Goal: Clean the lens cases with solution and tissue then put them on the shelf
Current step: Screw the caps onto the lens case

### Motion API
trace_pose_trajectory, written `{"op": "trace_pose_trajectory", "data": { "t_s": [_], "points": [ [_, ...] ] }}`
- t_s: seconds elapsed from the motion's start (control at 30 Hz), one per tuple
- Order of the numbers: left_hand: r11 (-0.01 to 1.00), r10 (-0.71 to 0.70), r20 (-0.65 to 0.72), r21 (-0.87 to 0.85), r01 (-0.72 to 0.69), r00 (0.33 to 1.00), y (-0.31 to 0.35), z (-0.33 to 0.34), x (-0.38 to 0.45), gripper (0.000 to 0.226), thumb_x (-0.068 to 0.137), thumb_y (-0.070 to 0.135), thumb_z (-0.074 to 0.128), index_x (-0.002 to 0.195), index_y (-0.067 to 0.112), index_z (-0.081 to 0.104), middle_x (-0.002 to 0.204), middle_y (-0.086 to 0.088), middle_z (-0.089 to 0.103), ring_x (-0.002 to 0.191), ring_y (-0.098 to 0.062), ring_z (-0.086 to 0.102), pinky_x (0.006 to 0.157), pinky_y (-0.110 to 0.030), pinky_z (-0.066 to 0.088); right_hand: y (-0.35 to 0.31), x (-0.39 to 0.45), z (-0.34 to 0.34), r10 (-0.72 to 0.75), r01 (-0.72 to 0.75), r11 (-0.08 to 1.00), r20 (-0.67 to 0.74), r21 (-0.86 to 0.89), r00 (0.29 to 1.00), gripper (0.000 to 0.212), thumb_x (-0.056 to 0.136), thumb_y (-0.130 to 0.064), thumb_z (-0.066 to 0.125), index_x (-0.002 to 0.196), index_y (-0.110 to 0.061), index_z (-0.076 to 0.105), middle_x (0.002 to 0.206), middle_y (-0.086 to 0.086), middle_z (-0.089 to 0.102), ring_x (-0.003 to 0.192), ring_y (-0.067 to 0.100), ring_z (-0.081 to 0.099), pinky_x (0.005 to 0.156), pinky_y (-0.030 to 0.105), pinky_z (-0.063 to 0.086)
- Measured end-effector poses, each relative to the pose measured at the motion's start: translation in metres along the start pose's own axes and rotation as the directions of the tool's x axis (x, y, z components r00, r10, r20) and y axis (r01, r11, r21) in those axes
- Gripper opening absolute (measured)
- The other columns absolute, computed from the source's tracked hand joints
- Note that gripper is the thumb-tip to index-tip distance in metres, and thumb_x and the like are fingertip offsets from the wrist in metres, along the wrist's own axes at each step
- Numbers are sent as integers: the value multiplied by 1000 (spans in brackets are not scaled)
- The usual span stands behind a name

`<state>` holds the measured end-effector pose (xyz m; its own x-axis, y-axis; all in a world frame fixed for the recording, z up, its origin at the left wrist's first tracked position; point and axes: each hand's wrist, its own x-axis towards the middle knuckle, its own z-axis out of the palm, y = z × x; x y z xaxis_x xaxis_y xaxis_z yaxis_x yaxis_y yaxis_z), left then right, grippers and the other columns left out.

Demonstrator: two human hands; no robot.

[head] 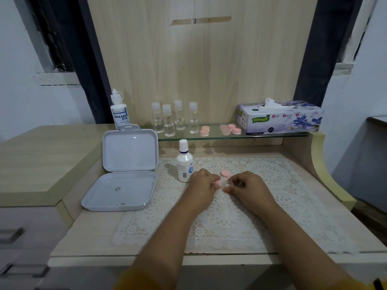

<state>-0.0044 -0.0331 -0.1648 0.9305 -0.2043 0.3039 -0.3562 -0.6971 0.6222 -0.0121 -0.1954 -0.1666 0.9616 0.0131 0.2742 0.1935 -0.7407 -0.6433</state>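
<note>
while both hands pinch pink lens case; long axis left-right

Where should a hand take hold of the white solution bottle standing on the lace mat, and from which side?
Probably around the body of the solution bottle, just below the shoulder, coming in from the right front. It stands upright and round, the open white box crowds its left, and the left hand is already beside it.
</note>
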Motion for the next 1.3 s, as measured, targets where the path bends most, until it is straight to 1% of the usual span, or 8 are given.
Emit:
{"op": "trace_pose_trajectory", "data": {
  "t_s": [0.13, 0.3, 0.53, 0.7, 0.8, 0.97, 1.1, 1.3],
  "points": [
    [999, -29, -45, 33, 30, 999, 4, -1, 0, 24, 89, 29, 62, 106, 12, 65, 99, 3, 47, 105, -18, 46, 93, -30, 41, 0, 0, 0, -5, 5, 1000, -3, 12, 1000, 27, 77, -42, 75, 97, -24, 69, 98, -9, 59, 97, 13, 52, 84, 33, 46],
    [997, -75, -77, 13, 76, 994, 6, -2, -1, 35, 78, 38, 72, 94, 11, 58, 94, 2, 49, 97, -19, 47, 80, -28, 43, 1, 0, 0, -15, 15, 1000, -3, 17, 1000, 33, 76, -48, 73, 97, -23, 70, 96, -10, 59, 94, 12, 52, 80, 30, 46],
    [998, -38, -71, 37, 41, 997, 4, -3, -3, 26, 86, 30, 66, 99, 8, 66, 100, -3, 50, 102, -21, 47, 87, -31, 44, 1, 1, 0, -8, 8, 1000, -2, 22, 1000, 35, 75, -48, 74, 98, -21, 71, 97, -8, 60, 96, 14, 53, 84, 33, 47],
    [998, 35, -67, -50, -38, 997, 3, -6, -7, 35, 89, 17, 60, 124, 20, 60, 107, -2, 52, 106, -18, 49, 95, -30, 43, 0, 1, 0, -1, 1, 1000, -9, 14, 1000, 33, 76, -40, 75, 103, -21, 70, 99, -7, 59, 99, 16, 53, 88, 36, 46],
    [998, 45, -68, -49, -49, 997, 3, -5, -7, 29, 89, 17, 61, 118, 17, 64, 106, 0, 53, 104, -15, 51, 92, -24, 42, 0, 0, 1, -1, 1, 1000, -4, 19, 1000, 34, 76, -40, 76, 104, -21, 70, 100, -6, 60, 100, 16, 53, 89, 37, 46],
    [997, -16, -95, -75, 9, 995, 4, -5, -5, 27, 84, 22, 69, 109, 13, 64, 101, 2, 53, 91, -8, 52, 74, -9, 36, -1, 0, -1, -11, 11, 1000, -4, 20, 1000, 35, 77, -39, 75, 105, -20, 70, 102, -5, 60, 100, 15, 53, 89, 36, 46],
    [996, -34, -104, -82, 26, 994, 4, -4, -5, 21, 80, 25, 73, 95, 16, 61, 92, 5, 52, 84, -8, 50, 67, -11, 36, 0, 0, -1, -20, 20, 1000, -5, 22, 1000, 35, 77, -41, 74, 105, -21, 70, 99, -8, 59, 100, 15, 53, 87, 35, 46],
    [988, -68, -85, -142, 55, 994, 6, -4, -4, 30, 73, 30, 79, 86, 13, 58, 88, -3, 58, 75, -13, 52, 64, -22, 43, -1, -1, -2, -39, 39, 999, 2, -8, 999, 42, 75, -51, 71, 105, -22, 69, 94, -10, 56, 97, 15, 51, 81, 30, 44]
  ]
}}
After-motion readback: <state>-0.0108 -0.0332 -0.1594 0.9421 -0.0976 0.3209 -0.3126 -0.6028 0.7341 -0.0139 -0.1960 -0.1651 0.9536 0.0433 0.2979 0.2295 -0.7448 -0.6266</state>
